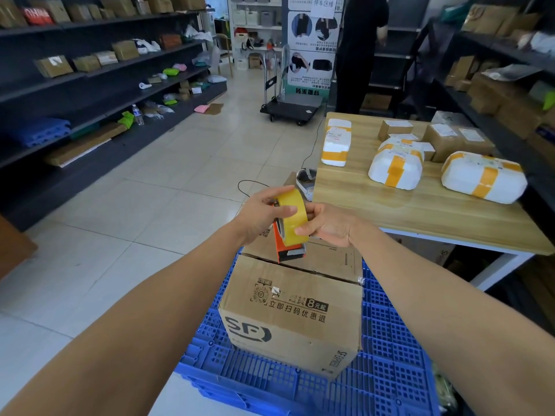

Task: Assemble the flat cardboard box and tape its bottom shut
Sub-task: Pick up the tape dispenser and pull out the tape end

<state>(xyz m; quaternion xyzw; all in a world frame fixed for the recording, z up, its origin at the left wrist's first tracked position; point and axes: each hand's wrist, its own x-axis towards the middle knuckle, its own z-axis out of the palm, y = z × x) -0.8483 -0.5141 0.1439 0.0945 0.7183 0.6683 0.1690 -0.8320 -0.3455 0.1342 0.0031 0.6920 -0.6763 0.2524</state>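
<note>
A blue plastic pallet (390,340) bears the cardboard box (294,313), its flaps folded shut. Dark shelves (90,73) of parcels line the left, over a tiled floor (135,205). Above the box, the left hand (261,213) and the right hand (326,225) both grasp the yellow tape roll (292,213); a wooden table (420,211) with wrapped parcels (483,177) stands at the right

One wide-angle head-worn camera looks forward and down, close above the brown printed cardboard box (294,313) on the blue plastic lattice pallet (390,370).
</note>
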